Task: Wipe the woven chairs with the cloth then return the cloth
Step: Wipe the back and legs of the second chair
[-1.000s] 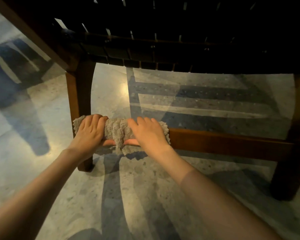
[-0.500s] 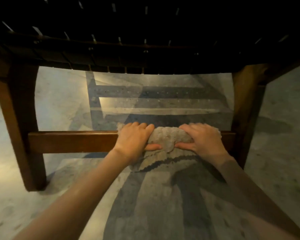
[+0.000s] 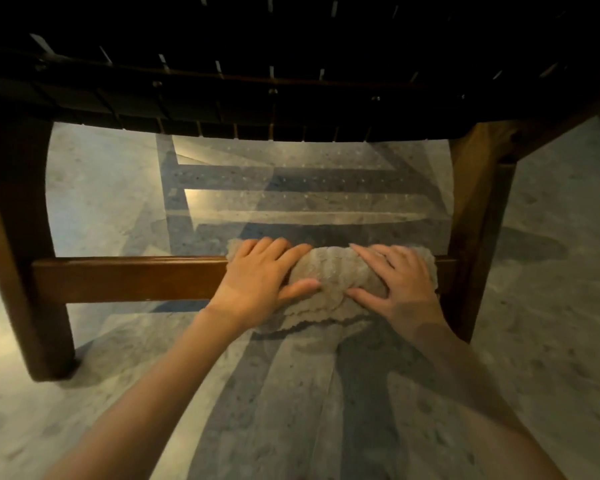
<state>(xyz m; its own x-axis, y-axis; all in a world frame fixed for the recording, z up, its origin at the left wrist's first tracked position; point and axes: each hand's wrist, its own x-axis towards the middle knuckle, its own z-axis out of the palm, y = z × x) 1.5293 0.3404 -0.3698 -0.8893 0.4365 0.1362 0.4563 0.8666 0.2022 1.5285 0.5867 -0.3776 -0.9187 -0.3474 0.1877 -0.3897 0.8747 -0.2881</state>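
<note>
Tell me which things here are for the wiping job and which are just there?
For the job:
- cloth, draped over the rail
- chair rail
- woven seat
- left hand and right hand, both on the cloth

Just there:
- stone floor

Rail (image 3: 129, 279) left span bare; right leg (image 3: 471, 237) blocks cloth (image 3: 336, 271) rightward.

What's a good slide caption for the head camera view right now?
Both hands, left hand and right hand, grip a beige cloth around the woven chair's lower rail near its right leg.
</note>
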